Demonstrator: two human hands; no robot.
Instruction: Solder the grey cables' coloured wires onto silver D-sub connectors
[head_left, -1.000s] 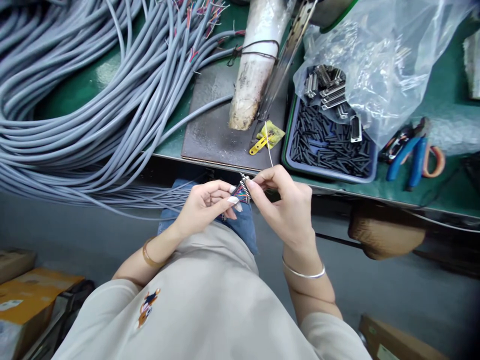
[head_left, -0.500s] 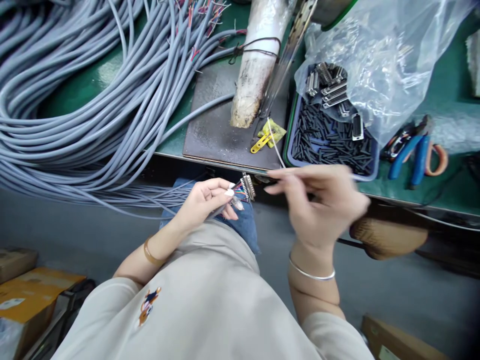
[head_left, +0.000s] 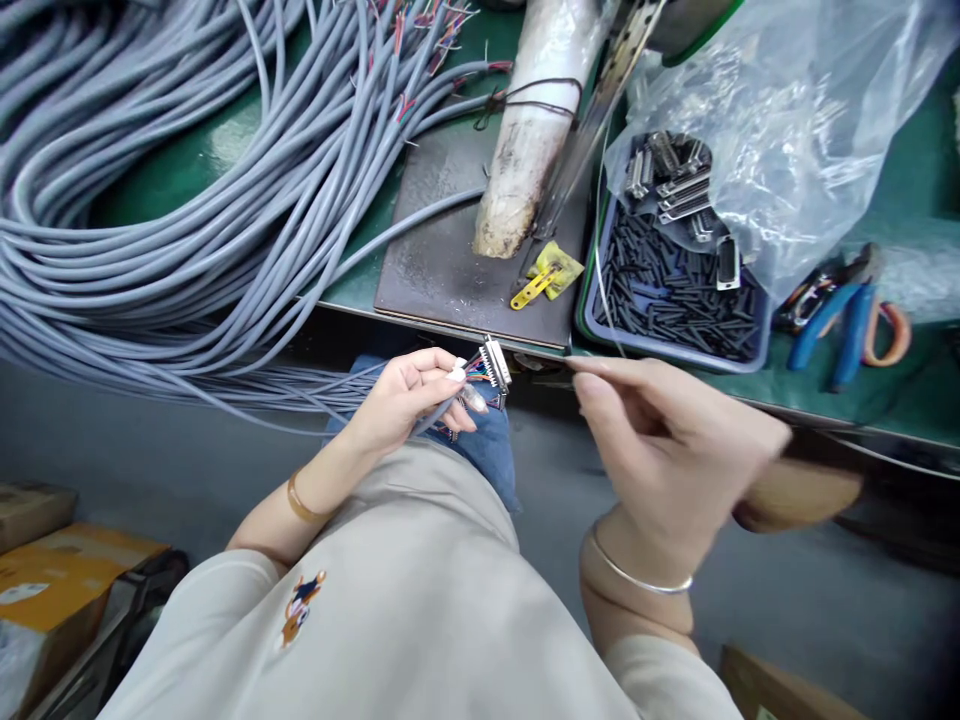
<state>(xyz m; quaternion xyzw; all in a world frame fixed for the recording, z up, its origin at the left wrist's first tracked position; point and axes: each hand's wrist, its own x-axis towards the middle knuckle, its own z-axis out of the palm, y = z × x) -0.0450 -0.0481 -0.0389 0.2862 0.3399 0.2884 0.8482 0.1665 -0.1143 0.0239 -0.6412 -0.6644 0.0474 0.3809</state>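
Note:
My left hand is closed on the grey cable just behind a metal connector, whose coloured wires show at my fingertips. To the right, near the table edge, my right hand has its thumb and forefinger close together. Something small and dark sticks out from its fingertips, too small to make out. Beyond that hand sits a blue tray of short black tubes, with several metal connectors on plastic in it.
Grey cables cover the left of the green table. A dark board bears a wrapped white roll and a yellow piece. Blue-handled pliers lie right of the tray, below a clear plastic bag.
My right hand has moved right and slightly down, away from the connector. My left hand still holds the cable. The view has shifted slightly, so the table items appear further right.

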